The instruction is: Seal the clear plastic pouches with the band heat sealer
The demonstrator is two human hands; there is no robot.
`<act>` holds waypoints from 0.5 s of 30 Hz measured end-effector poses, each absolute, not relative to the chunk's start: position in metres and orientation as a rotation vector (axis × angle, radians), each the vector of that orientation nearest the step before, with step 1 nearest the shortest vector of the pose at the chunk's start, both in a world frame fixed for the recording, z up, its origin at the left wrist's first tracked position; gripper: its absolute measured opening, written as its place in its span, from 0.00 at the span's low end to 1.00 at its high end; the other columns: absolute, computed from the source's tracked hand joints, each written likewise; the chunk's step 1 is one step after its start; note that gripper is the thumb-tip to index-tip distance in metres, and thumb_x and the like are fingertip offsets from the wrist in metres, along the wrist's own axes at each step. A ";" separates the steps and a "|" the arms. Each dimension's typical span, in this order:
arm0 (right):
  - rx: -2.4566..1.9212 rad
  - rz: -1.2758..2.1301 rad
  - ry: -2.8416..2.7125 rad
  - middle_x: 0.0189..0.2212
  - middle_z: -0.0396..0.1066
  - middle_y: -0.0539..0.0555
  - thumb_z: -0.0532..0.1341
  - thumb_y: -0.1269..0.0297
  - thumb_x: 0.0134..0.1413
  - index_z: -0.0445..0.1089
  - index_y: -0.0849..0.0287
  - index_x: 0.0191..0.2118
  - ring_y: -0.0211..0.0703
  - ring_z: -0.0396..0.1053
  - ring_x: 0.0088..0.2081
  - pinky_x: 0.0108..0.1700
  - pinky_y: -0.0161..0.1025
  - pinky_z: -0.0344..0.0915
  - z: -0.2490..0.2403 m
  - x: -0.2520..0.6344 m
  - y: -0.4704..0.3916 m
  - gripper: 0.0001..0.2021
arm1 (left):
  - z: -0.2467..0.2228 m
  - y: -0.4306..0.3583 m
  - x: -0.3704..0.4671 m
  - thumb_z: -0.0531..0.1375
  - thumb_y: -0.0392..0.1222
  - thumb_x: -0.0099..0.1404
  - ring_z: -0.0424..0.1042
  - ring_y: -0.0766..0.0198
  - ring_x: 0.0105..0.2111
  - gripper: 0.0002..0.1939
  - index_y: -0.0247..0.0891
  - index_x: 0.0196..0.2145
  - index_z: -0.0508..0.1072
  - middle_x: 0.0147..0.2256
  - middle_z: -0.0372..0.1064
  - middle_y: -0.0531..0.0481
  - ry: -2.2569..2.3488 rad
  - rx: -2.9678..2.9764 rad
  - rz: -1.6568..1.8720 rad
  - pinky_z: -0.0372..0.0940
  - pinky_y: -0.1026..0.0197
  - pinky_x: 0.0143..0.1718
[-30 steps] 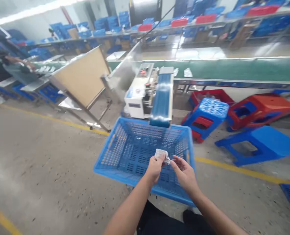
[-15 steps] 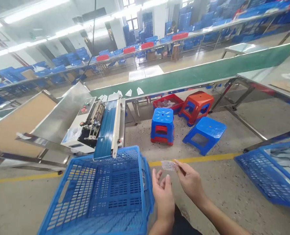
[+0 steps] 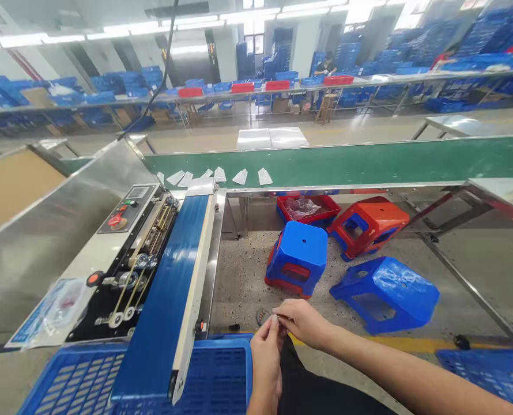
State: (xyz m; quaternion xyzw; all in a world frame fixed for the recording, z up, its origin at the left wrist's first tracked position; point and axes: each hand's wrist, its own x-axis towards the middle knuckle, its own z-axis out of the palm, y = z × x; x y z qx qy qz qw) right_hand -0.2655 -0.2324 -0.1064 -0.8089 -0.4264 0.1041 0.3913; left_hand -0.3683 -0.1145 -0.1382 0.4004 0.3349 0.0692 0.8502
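In front of my body, both hands meet with fingertips pinched together. My left hand (image 3: 265, 356) is closed, its thumb and fingers pressed against those of my right hand (image 3: 303, 320). The small clear printed plastic bag that my right hand pinched a moment earlier is hidden by the fingers now. To the left of my hands, a blue conveyor belt (image 3: 170, 282) slopes down over a blue plastic crate (image 3: 234, 380). Beside that belt stands a machine with rollers and a control panel (image 3: 127, 214).
A long green conveyor (image 3: 347, 161) crosses ahead, with several white pieces (image 3: 241, 176) on it. Under it are a red tray (image 3: 325, 208), a stacked blue stool (image 3: 304, 248), a red stool (image 3: 375, 216) and another blue stool (image 3: 397, 291). A second crate (image 3: 490, 369) sits at right.
My right hand has moved to my left hand, and the fingertips now touch. My left hand has closed from open. The view has moved forward toward the machine and levelled.
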 end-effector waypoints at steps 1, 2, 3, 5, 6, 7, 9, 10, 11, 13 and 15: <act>-2.072 0.220 -1.103 0.32 0.78 0.56 0.57 0.67 0.71 0.82 0.57 0.43 0.44 0.74 0.35 0.40 0.37 0.69 -0.107 -0.246 -0.216 0.14 | -0.133 -0.104 -0.346 0.79 0.52 0.54 0.81 0.55 0.43 0.22 0.34 0.41 0.86 0.43 0.83 0.39 0.731 0.746 0.131 0.76 0.58 0.47; -2.080 0.165 -1.116 0.32 0.78 0.56 0.56 0.67 0.72 0.82 0.57 0.45 0.44 0.75 0.35 0.41 0.38 0.70 -0.105 -0.228 -0.202 0.15 | -0.126 -0.094 -0.326 0.78 0.51 0.57 0.82 0.55 0.45 0.20 0.35 0.42 0.85 0.45 0.83 0.38 0.738 0.668 0.120 0.76 0.58 0.49; -2.078 0.119 -1.133 0.34 0.79 0.57 0.55 0.67 0.72 0.82 0.57 0.47 0.45 0.75 0.36 0.42 0.39 0.71 -0.102 -0.213 -0.189 0.16 | -0.119 -0.084 -0.307 0.77 0.50 0.60 0.81 0.55 0.47 0.18 0.35 0.43 0.85 0.47 0.82 0.38 0.731 0.617 0.115 0.75 0.57 0.51; -2.045 0.101 -1.175 0.36 0.81 0.59 0.54 0.67 0.72 0.81 0.56 0.52 0.47 0.75 0.39 0.45 0.42 0.72 -0.091 -0.187 -0.169 0.17 | -0.105 -0.063 -0.277 0.75 0.48 0.62 0.81 0.54 0.47 0.15 0.35 0.42 0.84 0.46 0.82 0.37 0.725 0.587 0.126 0.75 0.57 0.50; -2.016 0.139 -1.195 0.37 0.81 0.59 0.54 0.67 0.71 0.81 0.56 0.53 0.47 0.75 0.40 0.46 0.42 0.72 -0.085 -0.175 -0.163 0.18 | -0.100 -0.053 -0.265 0.76 0.48 0.61 0.82 0.55 0.45 0.15 0.34 0.40 0.84 0.45 0.82 0.37 0.723 0.596 0.130 0.75 0.58 0.48; -1.979 0.196 -1.204 0.37 0.80 0.58 0.55 0.66 0.71 0.81 0.55 0.53 0.47 0.75 0.41 0.46 0.42 0.72 -0.079 -0.162 -0.159 0.17 | -0.096 -0.043 -0.255 0.77 0.48 0.59 0.81 0.56 0.42 0.16 0.34 0.39 0.84 0.43 0.82 0.38 0.720 0.617 0.118 0.75 0.59 0.46; -1.905 0.344 -1.175 0.40 0.80 0.58 0.61 0.60 0.69 0.82 0.55 0.54 0.46 0.75 0.40 0.45 0.40 0.72 -0.070 -0.134 -0.156 0.16 | -0.093 -0.025 -0.240 0.79 0.51 0.53 0.79 0.59 0.36 0.21 0.33 0.38 0.85 0.39 0.82 0.39 0.698 0.693 0.033 0.73 0.61 0.40; -1.869 0.428 -1.156 0.42 0.79 0.58 0.64 0.56 0.66 0.82 0.55 0.54 0.45 0.75 0.40 0.44 0.39 0.72 -0.069 -0.120 -0.157 0.16 | -0.093 -0.017 -0.233 0.79 0.53 0.52 0.78 0.60 0.34 0.23 0.33 0.37 0.85 0.37 0.82 0.40 0.673 0.752 -0.033 0.71 0.62 0.37; -1.836 0.513 -1.149 0.42 0.78 0.58 0.67 0.53 0.64 0.83 0.54 0.52 0.44 0.75 0.39 0.43 0.38 0.72 -0.069 -0.106 -0.157 0.16 | -0.094 -0.010 -0.226 0.79 0.56 0.52 0.76 0.61 0.33 0.24 0.32 0.36 0.85 0.35 0.81 0.41 0.643 0.822 -0.105 0.69 0.63 0.35; -1.797 0.657 -1.180 0.39 0.77 0.57 0.67 0.47 0.63 0.85 0.55 0.44 0.44 0.74 0.38 0.41 0.37 0.70 -0.076 -0.078 -0.158 0.17 | -0.097 0.000 -0.206 0.77 0.58 0.54 0.76 0.61 0.33 0.24 0.31 0.34 0.84 0.33 0.80 0.40 0.596 0.944 -0.245 0.66 0.63 0.34; -1.795 0.708 -1.268 0.32 0.75 0.56 0.61 0.47 0.68 0.83 0.56 0.36 0.43 0.72 0.34 0.40 0.36 0.68 -0.088 -0.049 -0.155 0.20 | -0.098 0.004 -0.178 0.75 0.56 0.56 0.77 0.58 0.37 0.22 0.32 0.35 0.83 0.37 0.80 0.39 0.577 0.970 -0.360 0.66 0.62 0.37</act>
